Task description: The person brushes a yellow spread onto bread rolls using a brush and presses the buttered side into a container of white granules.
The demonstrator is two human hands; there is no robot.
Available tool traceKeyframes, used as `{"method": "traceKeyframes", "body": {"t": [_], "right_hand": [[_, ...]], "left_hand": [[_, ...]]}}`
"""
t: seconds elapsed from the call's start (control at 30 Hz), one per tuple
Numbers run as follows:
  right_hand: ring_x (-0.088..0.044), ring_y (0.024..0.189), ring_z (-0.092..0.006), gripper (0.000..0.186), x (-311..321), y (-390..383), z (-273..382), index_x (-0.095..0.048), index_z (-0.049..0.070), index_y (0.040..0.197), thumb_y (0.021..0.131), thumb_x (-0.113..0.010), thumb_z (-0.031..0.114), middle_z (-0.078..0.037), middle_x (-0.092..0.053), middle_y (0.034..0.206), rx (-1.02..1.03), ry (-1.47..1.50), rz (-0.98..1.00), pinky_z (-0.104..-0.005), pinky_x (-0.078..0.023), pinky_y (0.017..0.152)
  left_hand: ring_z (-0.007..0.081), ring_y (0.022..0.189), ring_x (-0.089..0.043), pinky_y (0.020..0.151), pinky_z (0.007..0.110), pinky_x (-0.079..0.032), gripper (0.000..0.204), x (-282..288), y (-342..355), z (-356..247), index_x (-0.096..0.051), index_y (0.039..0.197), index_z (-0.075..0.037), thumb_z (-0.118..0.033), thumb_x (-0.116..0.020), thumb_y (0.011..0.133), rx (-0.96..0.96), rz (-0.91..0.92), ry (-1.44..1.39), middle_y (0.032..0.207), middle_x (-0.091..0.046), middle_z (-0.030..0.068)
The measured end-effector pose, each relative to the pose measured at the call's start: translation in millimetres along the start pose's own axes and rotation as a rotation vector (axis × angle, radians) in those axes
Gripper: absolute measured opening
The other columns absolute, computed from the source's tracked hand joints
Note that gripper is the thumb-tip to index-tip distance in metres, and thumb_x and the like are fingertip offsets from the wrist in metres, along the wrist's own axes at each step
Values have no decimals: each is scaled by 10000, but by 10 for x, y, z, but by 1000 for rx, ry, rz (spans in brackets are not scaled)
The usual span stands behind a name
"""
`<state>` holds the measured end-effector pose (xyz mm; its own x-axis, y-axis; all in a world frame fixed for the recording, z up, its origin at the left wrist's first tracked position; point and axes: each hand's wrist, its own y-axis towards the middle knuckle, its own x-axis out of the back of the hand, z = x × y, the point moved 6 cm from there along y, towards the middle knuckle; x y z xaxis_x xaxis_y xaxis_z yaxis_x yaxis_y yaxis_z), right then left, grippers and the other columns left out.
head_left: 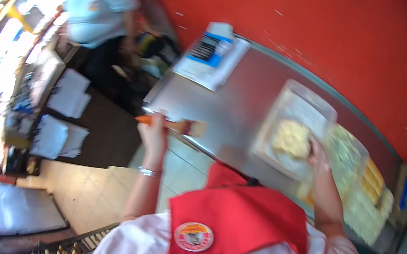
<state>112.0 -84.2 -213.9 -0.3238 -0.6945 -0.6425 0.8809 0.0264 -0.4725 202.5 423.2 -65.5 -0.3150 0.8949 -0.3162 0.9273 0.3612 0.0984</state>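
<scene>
My left hand [155, 132] is closed around a brush [179, 125] with an orange handle and a pale bristle end, held out level beside the table's front edge. A rectangular clear plastic container [276, 118] stands on the metal table. Inside it lies a lumpy, pale yellow mass [292, 138], soft-looking. My right hand [320, 157] is at the container's right side, its fingers curled over the rim next to the mass. Blur hides whether the fingertips touch the mass.
Right of the container are a tray of pale green pieces [346, 156], yellow blocks [372, 181] and pale pieces [365, 213]. Papers with a blue-and-black packet [211, 47] lie at the table's far left. A person [99, 7] stands beyond a dark counter [108, 135].
</scene>
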Motion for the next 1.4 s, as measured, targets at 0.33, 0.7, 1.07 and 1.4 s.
{"method": "traceKeyframes", "body": {"t": [0.33, 0.7, 1.07, 1.4], "right_hand": [[-538, 1168, -309, 455, 340, 471, 360, -466, 45, 1302, 967, -412, 349, -147, -523, 1298, 113, 94, -76, -483, -450, 984], [-543, 1157, -319, 442, 226, 330, 95, -458, 38, 1300, 971, -393, 325, -148, -512, 1303, 57, 94, 3, -485, -464, 969], [-504, 1193, -284, 520, 513, 251, 445, -429, 46, 1326, 936, -432, 390, -125, -486, 1329, 167, 11, 156, -445, -424, 1006], [-515, 1179, -292, 453, 396, 177, 240, -473, 62, 1294, 937, -446, 340, -120, -507, 1307, 99, 49, 36, -474, -427, 997]], "left_hand": [[40, 432, -390, 397, 203, -281, 238, -161, -141, -286, -541, 708, -35, -161, -608, 898, 1, 107, 103, 588, -490, -21], [33, 428, -372, 389, 200, -259, 247, 82, -189, -382, -533, 706, -57, -182, -612, 903, 10, 13, 87, 573, -473, -32], [35, 465, -412, 410, 195, -294, 259, -176, -296, -523, -531, 696, -44, -180, -622, 897, -59, 90, 92, 603, -499, -18], [20, 460, -411, 387, 169, -296, 255, 26, -118, -909, -507, 685, -65, -143, -598, 910, -168, 6, -84, 621, -525, -9]]}}
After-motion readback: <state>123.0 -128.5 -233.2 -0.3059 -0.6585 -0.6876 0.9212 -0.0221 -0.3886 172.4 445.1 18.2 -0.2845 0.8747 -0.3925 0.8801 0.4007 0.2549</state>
